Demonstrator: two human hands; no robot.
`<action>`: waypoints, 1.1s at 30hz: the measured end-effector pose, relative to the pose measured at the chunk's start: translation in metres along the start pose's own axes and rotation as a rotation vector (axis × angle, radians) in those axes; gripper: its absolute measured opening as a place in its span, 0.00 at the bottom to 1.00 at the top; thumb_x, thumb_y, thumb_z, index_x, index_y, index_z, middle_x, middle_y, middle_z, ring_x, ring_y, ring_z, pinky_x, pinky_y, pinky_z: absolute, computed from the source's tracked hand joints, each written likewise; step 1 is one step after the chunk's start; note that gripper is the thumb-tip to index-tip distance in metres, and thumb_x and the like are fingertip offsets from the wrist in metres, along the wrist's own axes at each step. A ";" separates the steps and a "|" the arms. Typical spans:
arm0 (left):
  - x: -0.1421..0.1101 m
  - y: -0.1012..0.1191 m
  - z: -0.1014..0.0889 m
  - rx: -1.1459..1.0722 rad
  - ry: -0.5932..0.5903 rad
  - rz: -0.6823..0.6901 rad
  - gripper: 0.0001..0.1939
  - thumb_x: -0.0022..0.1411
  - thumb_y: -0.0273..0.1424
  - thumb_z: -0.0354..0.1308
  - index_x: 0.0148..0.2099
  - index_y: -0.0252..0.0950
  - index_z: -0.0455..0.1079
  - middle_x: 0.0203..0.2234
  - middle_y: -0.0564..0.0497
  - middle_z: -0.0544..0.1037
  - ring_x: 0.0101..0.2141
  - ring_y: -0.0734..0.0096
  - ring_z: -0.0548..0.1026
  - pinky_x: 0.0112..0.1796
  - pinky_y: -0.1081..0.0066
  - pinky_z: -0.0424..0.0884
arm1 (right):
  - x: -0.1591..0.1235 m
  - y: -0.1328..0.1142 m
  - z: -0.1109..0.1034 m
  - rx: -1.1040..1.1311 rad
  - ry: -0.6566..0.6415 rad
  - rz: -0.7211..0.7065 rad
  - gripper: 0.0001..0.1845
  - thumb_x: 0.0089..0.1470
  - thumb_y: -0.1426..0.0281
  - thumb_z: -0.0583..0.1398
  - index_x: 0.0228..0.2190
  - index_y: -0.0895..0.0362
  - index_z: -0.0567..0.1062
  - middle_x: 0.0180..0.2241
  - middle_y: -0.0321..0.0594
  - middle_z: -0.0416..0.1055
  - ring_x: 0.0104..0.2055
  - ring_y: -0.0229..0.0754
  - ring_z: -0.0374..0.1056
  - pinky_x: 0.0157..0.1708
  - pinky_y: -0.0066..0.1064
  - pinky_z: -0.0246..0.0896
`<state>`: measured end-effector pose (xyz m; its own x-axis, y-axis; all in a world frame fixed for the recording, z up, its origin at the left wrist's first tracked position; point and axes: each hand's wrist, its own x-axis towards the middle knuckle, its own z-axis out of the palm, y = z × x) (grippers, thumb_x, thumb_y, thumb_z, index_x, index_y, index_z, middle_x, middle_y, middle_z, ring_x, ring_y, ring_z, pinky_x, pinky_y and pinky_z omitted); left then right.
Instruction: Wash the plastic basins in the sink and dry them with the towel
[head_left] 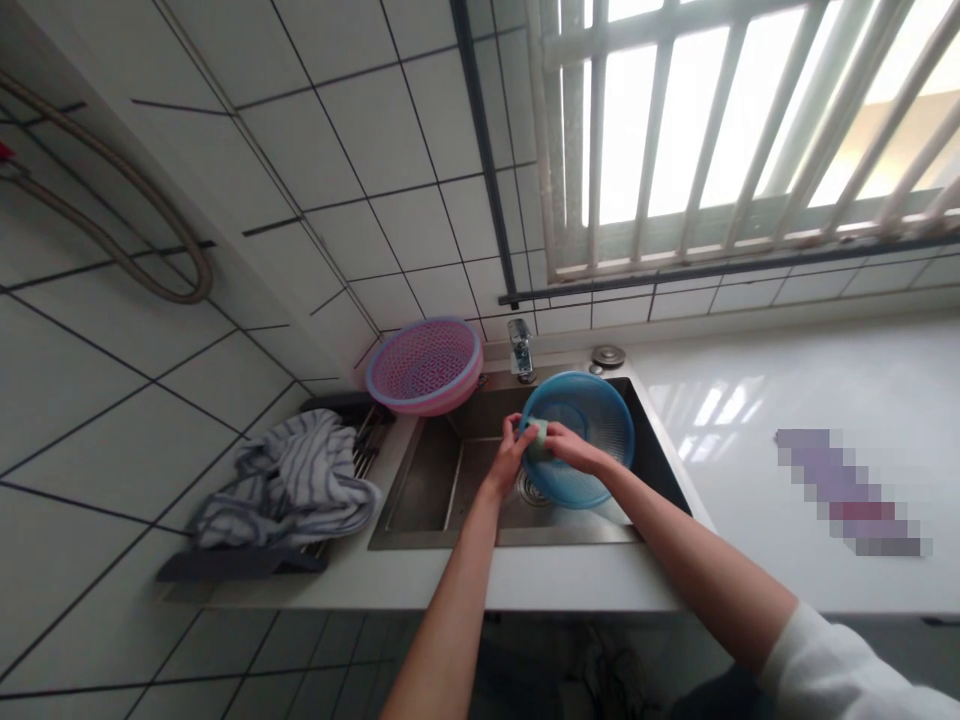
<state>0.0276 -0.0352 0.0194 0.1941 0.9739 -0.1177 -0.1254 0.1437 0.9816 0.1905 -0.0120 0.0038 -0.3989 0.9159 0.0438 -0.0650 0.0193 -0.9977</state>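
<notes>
Over the sink [420,490] is a round blue plastic colander [604,425], tilted so that its inside faces me. My left hand [510,455] is closed on the colander's left rim. A light green sponge [538,440] is pinched in my right hand [574,447] and pressed to the same part of the rim, right beside my left fingers. The fingertips of my right hand are partly hidden behind the sponge. Below the colander, the sink drain [532,488] shows in part.
A pink and purple basket [426,368] leans at the sink's back left corner, near the faucet [520,348]. On the left, a striped cloth [300,470] covers a dish rack [240,563]. A round metal drain cover [608,356] lies behind the sink. White countertop [750,400] extends right, with a blurred-out item.
</notes>
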 end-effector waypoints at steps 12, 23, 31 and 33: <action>0.002 0.000 0.003 0.128 -0.096 0.094 0.37 0.66 0.58 0.59 0.69 0.44 0.67 0.68 0.46 0.70 0.70 0.49 0.63 0.70 0.51 0.54 | 0.004 0.002 -0.002 0.091 0.185 -0.055 0.14 0.48 0.57 0.64 0.30 0.55 0.74 0.31 0.37 0.72 0.33 0.40 0.64 0.35 0.30 0.62; 0.001 0.000 0.003 0.174 -0.099 0.082 0.39 0.67 0.58 0.58 0.72 0.43 0.63 0.71 0.45 0.66 0.72 0.48 0.60 0.71 0.53 0.53 | 0.009 -0.002 -0.012 0.240 0.383 -0.051 0.16 0.45 0.57 0.65 0.32 0.54 0.75 0.33 0.38 0.75 0.36 0.43 0.68 0.40 0.33 0.66; 0.003 -0.003 -0.007 0.180 -0.096 0.114 0.39 0.65 0.58 0.59 0.70 0.42 0.66 0.67 0.44 0.71 0.68 0.48 0.65 0.70 0.52 0.54 | 0.001 0.003 0.002 0.094 0.090 0.002 0.10 0.41 0.63 0.64 0.25 0.56 0.74 0.26 0.35 0.72 0.29 0.39 0.62 0.32 0.30 0.62; 0.003 -0.004 -0.003 0.196 -0.102 0.091 0.39 0.66 0.58 0.58 0.71 0.43 0.64 0.69 0.45 0.68 0.70 0.49 0.62 0.71 0.53 0.54 | 0.005 -0.002 -0.009 0.193 0.262 -0.037 0.12 0.42 0.61 0.65 0.27 0.56 0.76 0.28 0.36 0.74 0.31 0.40 0.65 0.35 0.31 0.65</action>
<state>0.0256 -0.0323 0.0150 0.2888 0.9571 -0.0216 0.0424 0.0097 0.9991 0.1965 -0.0042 0.0053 -0.1462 0.9884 0.0401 -0.2569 0.0012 -0.9664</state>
